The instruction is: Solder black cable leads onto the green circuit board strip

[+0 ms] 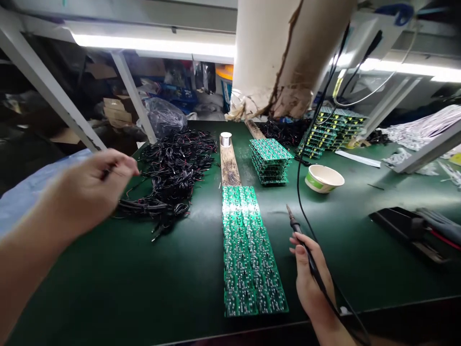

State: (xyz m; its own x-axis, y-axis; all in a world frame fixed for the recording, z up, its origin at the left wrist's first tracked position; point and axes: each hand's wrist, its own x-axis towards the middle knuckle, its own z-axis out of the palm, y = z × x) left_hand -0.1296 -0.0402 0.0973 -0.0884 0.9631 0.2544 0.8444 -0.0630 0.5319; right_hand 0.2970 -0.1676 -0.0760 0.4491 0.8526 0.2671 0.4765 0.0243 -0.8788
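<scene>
My right hand is wrapped round a soldering iron, its tip pointing away from me above the table. To its left lies a long panel of green circuit boards, dotted with solder points and flat on the table. My left hand is raised at the left, a little blurred, with fingers pinched together. Whatever those fingers hold, if anything, is hidden. Just beyond that hand spreads a pile of black cables with bared reddish ends.
A solder spool stands on a scorched wooden strip behind the panel. Stacked circuit boards and a paper bowl sit right of it. A black holder lies far right. The iron's cord hangs down; a wrapped pipe juts overhead.
</scene>
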